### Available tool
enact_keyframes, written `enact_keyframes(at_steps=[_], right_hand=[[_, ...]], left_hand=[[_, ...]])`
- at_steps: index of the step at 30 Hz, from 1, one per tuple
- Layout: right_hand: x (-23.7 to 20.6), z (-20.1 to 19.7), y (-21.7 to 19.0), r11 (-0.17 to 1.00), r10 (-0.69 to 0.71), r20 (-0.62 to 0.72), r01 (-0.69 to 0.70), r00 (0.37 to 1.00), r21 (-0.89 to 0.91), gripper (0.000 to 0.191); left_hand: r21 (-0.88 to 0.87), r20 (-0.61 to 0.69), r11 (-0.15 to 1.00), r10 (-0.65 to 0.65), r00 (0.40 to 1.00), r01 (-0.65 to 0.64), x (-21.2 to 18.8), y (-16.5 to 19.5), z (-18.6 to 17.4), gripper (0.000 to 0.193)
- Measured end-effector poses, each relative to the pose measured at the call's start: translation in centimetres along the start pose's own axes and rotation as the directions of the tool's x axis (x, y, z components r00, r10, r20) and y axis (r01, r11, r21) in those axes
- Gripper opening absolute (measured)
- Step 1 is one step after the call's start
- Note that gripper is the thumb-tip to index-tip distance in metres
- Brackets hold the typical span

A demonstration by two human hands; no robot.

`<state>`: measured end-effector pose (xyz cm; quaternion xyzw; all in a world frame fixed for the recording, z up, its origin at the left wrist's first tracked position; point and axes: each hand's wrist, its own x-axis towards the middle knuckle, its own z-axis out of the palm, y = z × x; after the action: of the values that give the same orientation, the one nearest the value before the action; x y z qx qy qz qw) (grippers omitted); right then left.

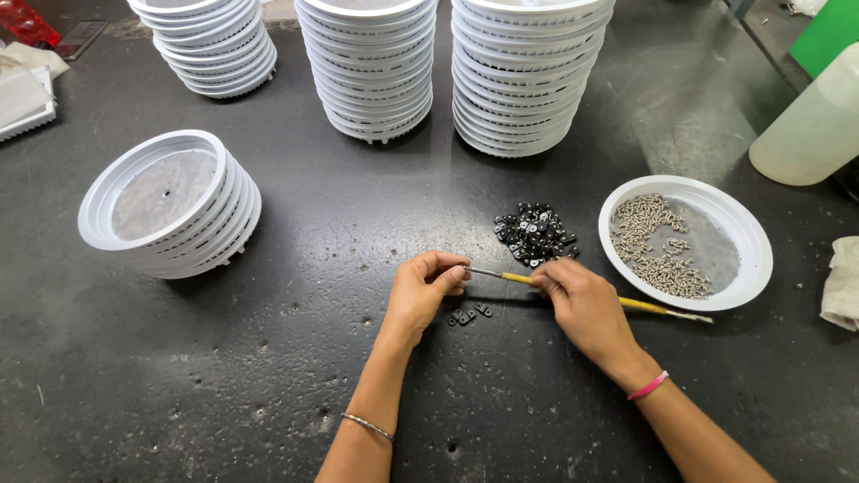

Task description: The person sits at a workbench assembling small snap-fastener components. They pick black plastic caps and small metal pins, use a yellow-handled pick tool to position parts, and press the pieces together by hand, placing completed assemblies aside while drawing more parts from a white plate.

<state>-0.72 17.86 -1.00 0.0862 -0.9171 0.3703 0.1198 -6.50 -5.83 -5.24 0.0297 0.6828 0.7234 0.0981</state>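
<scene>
The near half of the dark counter (224, 394) lies open on both sides of the two forearms, and a broad bare strip also runs across the middle between the hands and the three tall stacks of white ribbed rings (371, 67) that wall off the far edge. To the left, a shorter stack of white rings (170, 206) blocks the way, with open counter in front of it and behind it. To the right, the room is tight: a heap of small black parts (535, 234) lies just beyond the right hand (582, 304), a white dish of screws (685, 241) sits just beside it, and a pale plastic jug (810, 125) and a white cloth (841, 282) crowd the right edge.
</scene>
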Motion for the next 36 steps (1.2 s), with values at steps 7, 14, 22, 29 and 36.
enact_keyframes(at_steps=[7, 14, 22, 29, 36], right_hand=[[0.04, 0.11, -0.53, 0.992, -0.127, -0.039, 0.128, 0.991, 0.006, 0.024], [0.08, -0.16, -0.18, 0.999, -0.032, -0.017, 0.032, 0.999, 0.038, 0.014], [0.17, -0.18, -0.25, 0.999, -0.051, -0.004, 0.051, 0.999, 0.001, 0.023], [0.23, -0.31, 0.01, 0.999, 0.015, 0.034, -0.017, 0.999, 0.039, 0.014], [0.24, -0.35, -0.33, 0.998, -0.066, 0.017, 0.066, 0.998, -0.006, 0.016]], left_hand=[[0.003, -0.013, 1.000, -0.016, 1.000, 0.016, -0.05, 0.16, -0.04, 0.018], [-0.025, 0.008, 1.000, 0.002, 1.000, -0.002, 0.12, -0.11, -0.20, 0.018], [0.004, -0.009, 1.000, -0.004, 1.000, 0.004, 0.15, -0.29, -0.05, 0.017], [-0.009, 0.004, 1.000, 0.013, 1.000, -0.013, 0.00, -0.01, -0.15, 0.018], [-0.010, 0.003, 1.000, 0.005, 1.000, -0.005, -0.04, 0.21, -0.10, 0.018]])
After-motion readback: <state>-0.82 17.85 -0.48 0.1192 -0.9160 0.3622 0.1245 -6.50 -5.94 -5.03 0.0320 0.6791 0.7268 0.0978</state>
